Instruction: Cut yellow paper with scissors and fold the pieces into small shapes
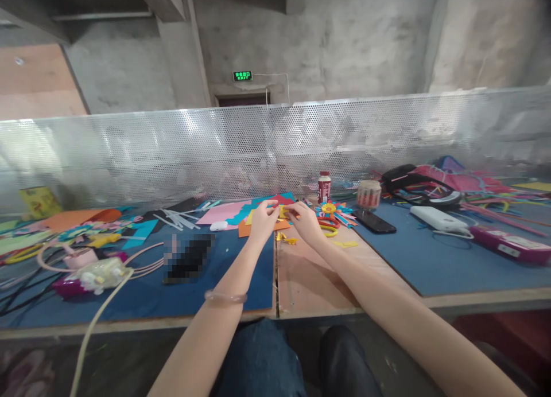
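My left hand [264, 218] and my right hand [305, 218] meet over the far middle of the table. Between their closed fingertips is a small yellow paper piece [283, 211], partly hidden by the fingers. Sheets of colored paper lie under and behind my left hand, among them an orange sheet [244, 229] and a pink sheet [224, 212]. Yellow curled scraps [286, 238] rest on the bare wood just below the hands. Right of my right hand sits a paper flower [329, 209] with a yellow center and blue and pink petals.
A small bottle [324, 187] and a jar [369, 195] stand behind a black phone [374, 221]. To the right are a white power bank [439, 218] and a purple power strip [510, 243]. Plugs and cables [101, 273] clutter the left. A perforated metal screen [172, 156] closes the back.
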`<state>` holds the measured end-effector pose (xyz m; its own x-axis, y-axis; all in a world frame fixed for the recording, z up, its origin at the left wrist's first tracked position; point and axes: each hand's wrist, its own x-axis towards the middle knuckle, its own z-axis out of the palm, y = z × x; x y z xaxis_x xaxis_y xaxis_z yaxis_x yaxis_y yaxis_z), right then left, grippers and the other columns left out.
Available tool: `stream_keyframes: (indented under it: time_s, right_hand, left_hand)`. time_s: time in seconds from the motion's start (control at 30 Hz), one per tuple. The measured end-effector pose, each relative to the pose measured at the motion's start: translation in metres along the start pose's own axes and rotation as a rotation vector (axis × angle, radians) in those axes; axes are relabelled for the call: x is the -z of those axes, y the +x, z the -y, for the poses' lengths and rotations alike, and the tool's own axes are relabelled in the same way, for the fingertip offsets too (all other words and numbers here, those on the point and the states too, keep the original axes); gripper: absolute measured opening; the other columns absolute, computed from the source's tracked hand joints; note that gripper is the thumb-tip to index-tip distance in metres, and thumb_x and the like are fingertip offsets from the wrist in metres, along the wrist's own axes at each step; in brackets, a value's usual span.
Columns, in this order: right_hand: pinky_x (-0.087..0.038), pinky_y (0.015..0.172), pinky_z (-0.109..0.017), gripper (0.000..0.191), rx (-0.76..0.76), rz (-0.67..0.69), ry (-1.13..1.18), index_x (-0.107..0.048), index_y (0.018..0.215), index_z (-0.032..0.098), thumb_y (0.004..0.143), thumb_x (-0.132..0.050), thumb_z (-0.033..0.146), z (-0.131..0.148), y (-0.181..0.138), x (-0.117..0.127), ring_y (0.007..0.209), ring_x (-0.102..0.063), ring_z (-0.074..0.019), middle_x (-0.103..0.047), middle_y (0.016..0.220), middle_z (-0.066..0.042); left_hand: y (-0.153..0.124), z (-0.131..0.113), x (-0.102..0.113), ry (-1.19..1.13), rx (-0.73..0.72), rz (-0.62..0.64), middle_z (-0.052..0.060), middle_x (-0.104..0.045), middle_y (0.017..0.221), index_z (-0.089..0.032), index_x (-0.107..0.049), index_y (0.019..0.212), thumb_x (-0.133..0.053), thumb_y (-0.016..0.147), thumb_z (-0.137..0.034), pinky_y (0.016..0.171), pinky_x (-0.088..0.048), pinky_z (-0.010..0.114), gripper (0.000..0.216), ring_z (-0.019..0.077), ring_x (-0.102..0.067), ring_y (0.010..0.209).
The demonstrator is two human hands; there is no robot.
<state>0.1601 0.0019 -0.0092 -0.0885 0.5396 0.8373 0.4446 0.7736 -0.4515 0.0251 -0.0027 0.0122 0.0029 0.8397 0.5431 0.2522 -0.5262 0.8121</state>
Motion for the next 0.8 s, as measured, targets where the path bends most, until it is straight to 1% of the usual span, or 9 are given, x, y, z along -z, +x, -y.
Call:
stream_keyframes:
  time_s: [0.13, 0.27, 0.4, 0.5, 0.6, 0.7, 0.8]
  right_hand:
    - [-0.043, 0.072, -0.029, 0.021, 0.027, -0.030, -0.051, -0.062, 0.088, 0.018, 0.077, -0.044, 0.015, -0.0030, 0.0013, -0.0004, 0.078, -0.054, -0.0164, -0.057, 0.084, -0.006]
    - [-0.043, 0.072, -0.028, 0.021, 0.046, -0.047, -0.109, -0.061, 0.087, 0.018, 0.079, -0.042, 0.015, -0.0048, 0.0016, 0.0002, 0.078, -0.053, -0.0169, -0.057, 0.084, -0.007]
    - [-0.042, 0.078, -0.032, 0.026, 0.069, -0.034, -0.181, -0.057, 0.100, 0.019, 0.079, -0.041, 0.015, -0.0036, 0.0001, 0.0015, 0.086, -0.052, -0.0194, -0.058, 0.091, -0.008]
    - [-0.039, 0.083, -0.035, 0.032, 0.081, -0.017, -0.255, -0.052, 0.110, 0.019, 0.080, -0.040, 0.016, -0.0026, -0.0013, 0.0025, 0.093, -0.050, -0.0215, -0.060, 0.098, -0.008]
    - [-0.037, 0.084, -0.036, 0.034, 0.096, 0.012, -0.335, -0.051, 0.113, 0.019, 0.081, -0.038, 0.016, -0.0026, -0.0021, 0.0028, 0.095, -0.049, -0.0228, -0.060, 0.102, -0.009]
    - [-0.037, 0.082, -0.036, 0.033, 0.095, 0.041, -0.399, -0.054, 0.111, 0.018, 0.082, -0.038, 0.018, -0.0021, -0.0028, 0.0021, 0.092, -0.050, -0.0231, -0.062, 0.096, -0.010]
    - [-0.038, 0.082, -0.036, 0.031, 0.079, 0.026, -0.416, -0.057, 0.108, 0.018, 0.083, -0.039, 0.022, 0.0011, -0.0039, 0.0010, 0.089, -0.051, -0.0226, -0.063, 0.090, -0.010]
  left_hand:
    - [-0.0011, -0.0015, -0.0011, 0.007, -0.037, 0.034, 0.007, -0.066, 0.079, -0.014, -0.053, 0.100, -0.055, 0.073, -0.029, 0.062, -0.050, 0.028, 0.031, 0.0160, -0.063, 0.065]
    - [-0.0011, -0.0017, -0.0028, -0.068, -0.009, 0.073, 0.009, -0.066, 0.082, -0.013, -0.053, 0.101, -0.057, 0.072, -0.028, 0.065, -0.051, 0.030, 0.033, 0.0172, -0.064, 0.068]
    - [-0.0001, -0.0005, -0.0038, -0.164, 0.040, 0.088, 0.009, -0.066, 0.084, -0.013, -0.053, 0.100, -0.060, 0.069, -0.022, 0.070, -0.051, 0.031, 0.033, 0.0170, -0.064, 0.073]
    - [0.0006, 0.0008, -0.0041, -0.228, 0.071, 0.065, 0.009, -0.066, 0.082, -0.012, -0.053, 0.099, -0.059, 0.067, -0.016, 0.070, -0.052, 0.032, 0.033, 0.0167, -0.064, 0.074]
    - [0.0010, 0.0010, -0.0039, -0.277, 0.118, 0.020, 0.008, -0.066, 0.081, -0.011, -0.053, 0.099, -0.059, 0.066, -0.013, 0.071, -0.052, 0.033, 0.033, 0.0165, -0.064, 0.071]
    - [0.0005, -0.0006, -0.0033, -0.333, 0.168, 0.009, 0.008, -0.066, 0.078, -0.010, -0.054, 0.098, -0.059, 0.067, -0.013, 0.074, -0.052, 0.034, 0.032, 0.0158, -0.064, 0.068]
    - [-0.0003, -0.0026, -0.0024, -0.353, 0.183, 0.001, 0.008, -0.066, 0.077, -0.010, -0.055, 0.095, -0.060, 0.066, -0.014, 0.074, -0.052, 0.035, 0.030, 0.0165, -0.065, 0.068]
